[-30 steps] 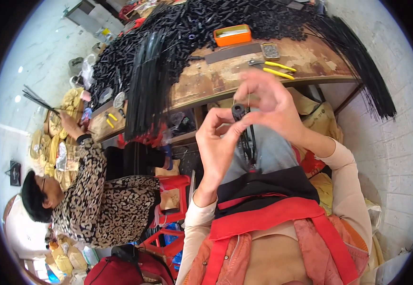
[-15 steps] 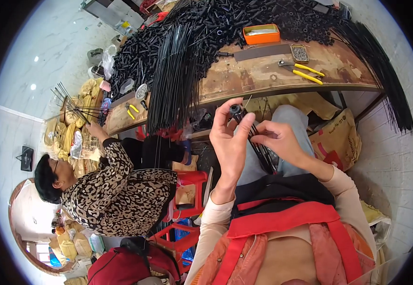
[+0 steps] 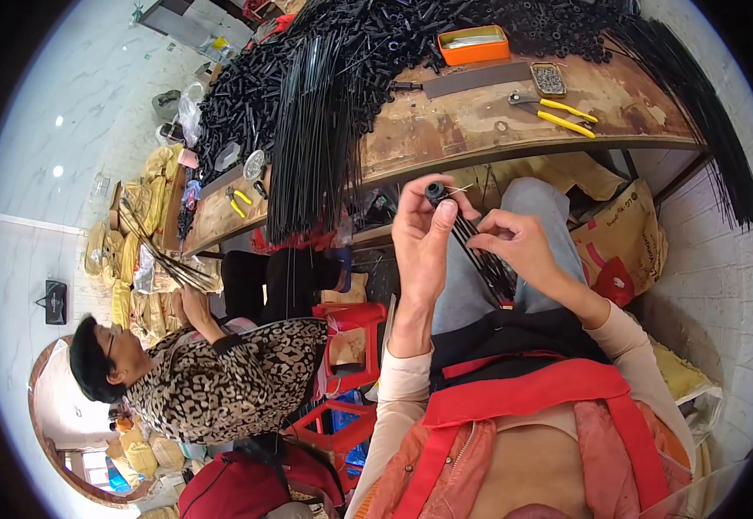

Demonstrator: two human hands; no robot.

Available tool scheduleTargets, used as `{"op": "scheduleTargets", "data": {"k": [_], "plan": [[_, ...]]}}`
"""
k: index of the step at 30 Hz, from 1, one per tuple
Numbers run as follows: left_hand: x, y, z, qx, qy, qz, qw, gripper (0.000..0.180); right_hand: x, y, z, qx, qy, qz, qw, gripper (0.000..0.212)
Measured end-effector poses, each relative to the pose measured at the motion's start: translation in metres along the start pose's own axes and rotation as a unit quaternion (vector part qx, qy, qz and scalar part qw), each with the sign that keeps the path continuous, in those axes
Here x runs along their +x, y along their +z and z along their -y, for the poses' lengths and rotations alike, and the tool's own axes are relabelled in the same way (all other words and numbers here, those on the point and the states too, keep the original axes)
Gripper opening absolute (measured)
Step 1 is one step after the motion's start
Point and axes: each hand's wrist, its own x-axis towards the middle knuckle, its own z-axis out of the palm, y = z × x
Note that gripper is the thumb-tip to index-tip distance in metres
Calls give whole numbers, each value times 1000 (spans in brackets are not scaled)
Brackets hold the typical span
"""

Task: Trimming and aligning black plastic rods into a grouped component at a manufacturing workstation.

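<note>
Both your hands have dropped lower over your lap since the earlier frame. Your left hand [image 3: 424,246] pinches a small black hub [image 3: 434,190] at its fingertips; your right hand [image 3: 515,246], just beside, grips thin black rods [image 3: 489,268] slanting down-right from the hub.

small black part [image 3: 434,190] mostly hidden by fingers [image 3: 442,216]

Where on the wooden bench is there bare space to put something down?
Bare wood on the bench lies between the hanging black rods and the yellow-handled pliers, below the grey strip. The back is crowded with small black parts.
</note>
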Motion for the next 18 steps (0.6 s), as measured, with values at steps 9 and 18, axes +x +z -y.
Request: {"op": "scheduleTargets", "data": {"k": [9, 18], "plan": [[12, 6, 41, 133, 48, -81, 987, 18, 22, -72, -13, -320, -241, -106, 910, 10], [45, 0, 65, 112, -67, 21, 991, 16, 99, -171, -16, -593, -183, -197, 759, 53]]}}
